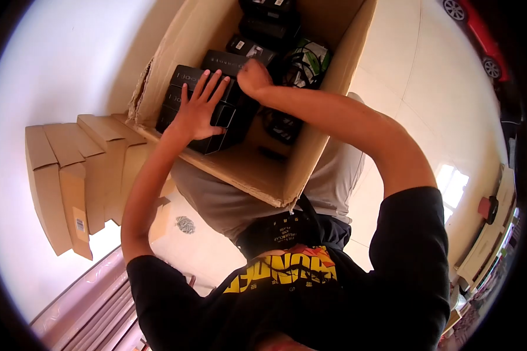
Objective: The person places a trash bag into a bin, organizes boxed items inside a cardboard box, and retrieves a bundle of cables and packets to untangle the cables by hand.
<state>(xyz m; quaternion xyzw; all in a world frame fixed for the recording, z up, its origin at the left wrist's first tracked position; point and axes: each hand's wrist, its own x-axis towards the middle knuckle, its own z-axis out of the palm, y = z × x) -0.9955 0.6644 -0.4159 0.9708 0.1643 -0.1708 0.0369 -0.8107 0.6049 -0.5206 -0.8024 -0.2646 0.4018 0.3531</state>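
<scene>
A large open cardboard box (234,174) stands in front of me with several black boxes inside. My left hand (200,111) lies with its fingers spread on a stack of black boxes (171,97) at the box's left side. My right hand (254,78) is curled at the edge of another black box (219,61), just right of my left hand; whether it grips anything is hidden. Beyond it sit more black boxes (249,48). Black items with green and white parts (308,61) lie along the right side of the cardboard box.
Several flat brown cartons (82,169) lean at the left against a white wall (70,64). Pinkish wrapped lengths (93,307) lie at the lower left. A round grate (185,224) is in the floor. A red toy-like car (480,38) is at the upper right, and a shelf (480,240) stands at the right.
</scene>
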